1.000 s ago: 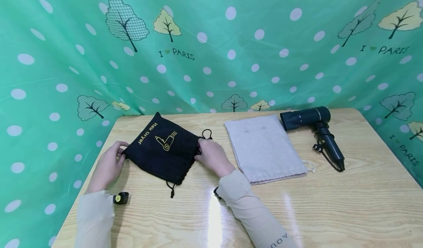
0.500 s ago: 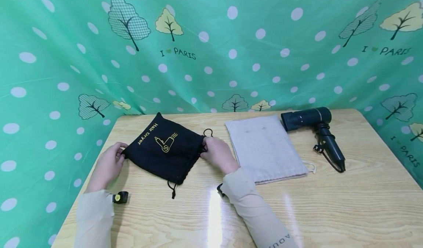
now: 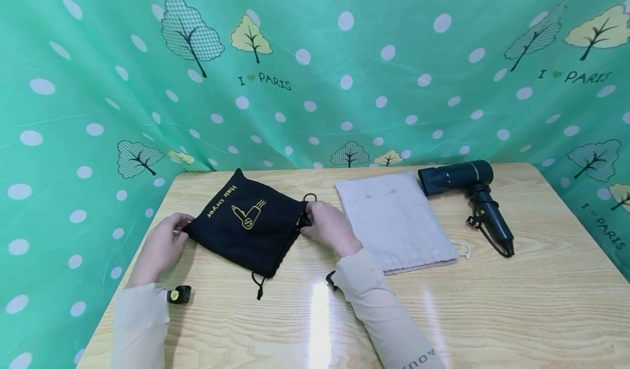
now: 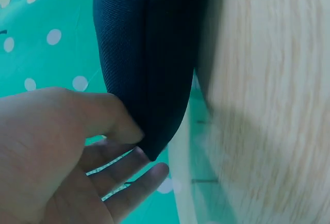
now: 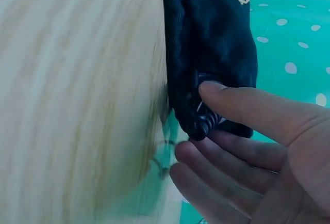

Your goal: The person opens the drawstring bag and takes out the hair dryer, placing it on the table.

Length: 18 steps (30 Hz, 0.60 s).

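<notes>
A black drawstring bag (image 3: 231,221) lies on the left side of the table, with gold "Hair Dryer" lettering and a dryer picture on it. My left hand (image 3: 164,246) pinches its near left corner; in the left wrist view the thumb presses the dark cloth (image 4: 149,69) against the fingers. At the bag's mouth my right hand (image 3: 327,227) has its thumb on top and fingers beneath. Between them, in the right wrist view, a ribbed black end (image 5: 208,123) shows in the bag's opening, and my right hand grips it. The rest of that piece is hidden inside the cloth.
A grey cloth bag (image 3: 394,221) with a white cord lies flat right of my right hand. Beyond it is a black hair dryer (image 3: 458,176) with its cord wound round the handle. A polka-dot green curtain (image 3: 315,117) hangs behind the table (image 3: 246,331).
My right hand has shifted slightly right, and the bag's mouth has come a little the same way. More dark detail shows at the opening. My left hand stays at the corner.
</notes>
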Each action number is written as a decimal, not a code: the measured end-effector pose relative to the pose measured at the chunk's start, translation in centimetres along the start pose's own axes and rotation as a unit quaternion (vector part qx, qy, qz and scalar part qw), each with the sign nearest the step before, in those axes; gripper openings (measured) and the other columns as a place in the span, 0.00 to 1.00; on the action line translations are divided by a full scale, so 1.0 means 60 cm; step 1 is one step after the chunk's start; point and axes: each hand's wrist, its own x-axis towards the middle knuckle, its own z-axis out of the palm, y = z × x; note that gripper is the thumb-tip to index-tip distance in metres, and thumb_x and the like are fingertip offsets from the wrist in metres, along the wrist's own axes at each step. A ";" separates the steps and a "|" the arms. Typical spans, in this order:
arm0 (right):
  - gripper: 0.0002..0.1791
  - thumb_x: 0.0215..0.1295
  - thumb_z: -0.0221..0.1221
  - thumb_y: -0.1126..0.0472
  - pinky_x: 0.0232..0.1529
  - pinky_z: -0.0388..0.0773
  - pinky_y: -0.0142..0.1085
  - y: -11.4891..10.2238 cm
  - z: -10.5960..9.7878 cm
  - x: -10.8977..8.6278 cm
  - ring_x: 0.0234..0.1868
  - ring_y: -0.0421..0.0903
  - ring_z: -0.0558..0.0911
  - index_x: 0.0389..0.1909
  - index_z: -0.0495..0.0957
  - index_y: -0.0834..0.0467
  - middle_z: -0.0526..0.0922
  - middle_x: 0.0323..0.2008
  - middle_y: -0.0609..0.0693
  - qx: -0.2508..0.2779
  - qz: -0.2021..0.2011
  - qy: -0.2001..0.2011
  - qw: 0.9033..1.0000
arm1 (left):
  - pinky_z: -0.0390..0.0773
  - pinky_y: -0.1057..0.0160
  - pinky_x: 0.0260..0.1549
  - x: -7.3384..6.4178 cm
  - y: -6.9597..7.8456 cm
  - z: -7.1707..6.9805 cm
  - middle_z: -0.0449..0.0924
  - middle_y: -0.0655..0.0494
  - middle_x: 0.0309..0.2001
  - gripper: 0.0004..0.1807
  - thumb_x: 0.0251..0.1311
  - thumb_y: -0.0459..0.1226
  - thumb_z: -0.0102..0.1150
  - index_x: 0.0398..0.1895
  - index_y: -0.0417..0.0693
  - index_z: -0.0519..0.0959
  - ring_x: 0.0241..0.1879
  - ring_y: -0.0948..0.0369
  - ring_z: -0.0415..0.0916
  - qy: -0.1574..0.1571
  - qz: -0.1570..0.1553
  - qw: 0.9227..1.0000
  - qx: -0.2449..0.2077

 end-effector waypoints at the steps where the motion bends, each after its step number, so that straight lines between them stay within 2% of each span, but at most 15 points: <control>1: 0.15 0.56 0.72 0.58 0.37 0.77 0.40 -0.001 0.002 0.001 0.34 0.47 0.78 0.40 0.80 0.58 0.80 0.35 0.49 0.001 -0.001 -0.001 1.000 | 0.74 0.41 0.47 0.000 0.002 0.000 0.77 0.33 0.49 0.19 0.64 0.25 0.45 0.58 0.32 0.73 0.49 0.40 0.75 -0.004 -0.004 1.000 -0.006; 4: 0.24 0.56 0.72 0.56 0.46 0.80 0.45 -0.005 0.008 0.003 0.44 0.52 0.82 0.51 0.79 0.61 0.81 0.47 0.55 -0.014 -0.009 -0.004 1.000 | 0.72 0.37 0.52 0.001 0.007 0.000 0.74 0.30 0.56 0.20 0.70 0.28 0.41 0.62 0.32 0.71 0.56 0.37 0.72 -0.012 -0.014 1.000 -0.023; 7: 0.32 0.56 0.72 0.57 0.54 0.80 0.49 -0.008 0.014 0.005 0.52 0.58 0.81 0.61 0.75 0.64 0.77 0.57 0.61 -0.032 -0.018 -0.002 0.999 | 0.72 0.37 0.52 0.003 0.013 0.003 0.75 0.31 0.57 0.20 0.74 0.32 0.39 0.63 0.33 0.71 0.56 0.37 0.72 -0.013 -0.020 0.999 -0.028; 13: 0.30 0.55 0.72 0.60 0.53 0.80 0.49 -0.008 0.019 0.006 0.51 0.58 0.82 0.59 0.76 0.64 0.78 0.55 0.61 -0.054 -0.028 0.016 0.998 | 0.77 0.42 0.47 0.007 0.014 0.009 0.79 0.34 0.50 0.17 0.74 0.33 0.45 0.60 0.34 0.74 0.49 0.41 0.77 0.003 -0.012 0.999 -0.031; 18: 0.29 0.56 0.72 0.60 0.53 0.81 0.48 -0.006 0.019 0.008 0.50 0.57 0.82 0.58 0.77 0.64 0.79 0.53 0.61 -0.056 -0.037 0.020 0.998 | 0.76 0.54 0.40 0.011 0.010 0.014 0.80 0.39 0.41 0.12 0.69 0.29 0.51 0.53 0.35 0.76 0.42 0.47 0.78 0.038 0.010 0.999 -0.023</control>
